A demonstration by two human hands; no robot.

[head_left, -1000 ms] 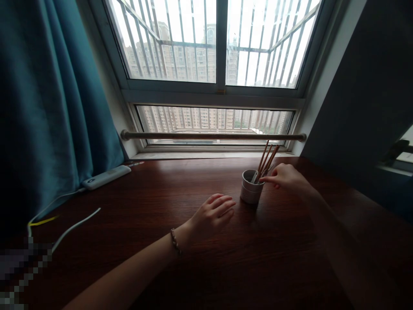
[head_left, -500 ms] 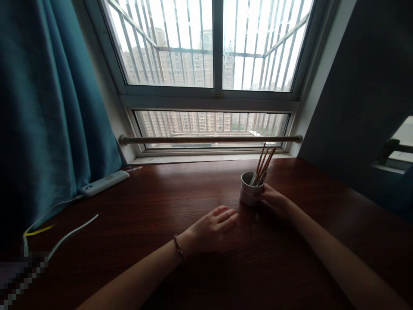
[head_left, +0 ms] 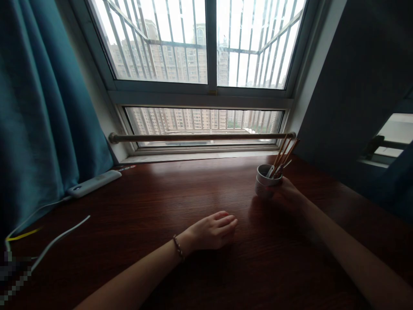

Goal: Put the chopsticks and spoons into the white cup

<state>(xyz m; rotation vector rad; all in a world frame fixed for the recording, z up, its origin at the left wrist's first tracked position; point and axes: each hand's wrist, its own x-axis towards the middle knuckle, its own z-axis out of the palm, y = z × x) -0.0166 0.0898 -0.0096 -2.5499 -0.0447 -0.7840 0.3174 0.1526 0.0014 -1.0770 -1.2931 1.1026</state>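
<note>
My right hand (head_left: 290, 193) is wrapped round the right side of a small white cup (head_left: 265, 186) that stands on the dark wooden desk (head_left: 161, 202). Several thin wooden sticks (head_left: 285, 156) and a pale utensil lean out of the cup toward the right. My left hand (head_left: 213, 231) rests on the desk nearer to me, palm down with the fingers loosely stretched, holding nothing. A bead bracelet (head_left: 178, 247) circles its wrist.
A white power strip (head_left: 93, 183) lies at the desk's left back, with a white cable (head_left: 54, 243) and a yellow cable (head_left: 21, 235) trailing toward me. A teal curtain (head_left: 41, 107) hangs on the left. A metal rail (head_left: 200, 137) runs under the barred window.
My right hand went from pinching a stick at the cup's rim to gripping the cup, which has slid to the right across the desk. My left hand stayed flat.
</note>
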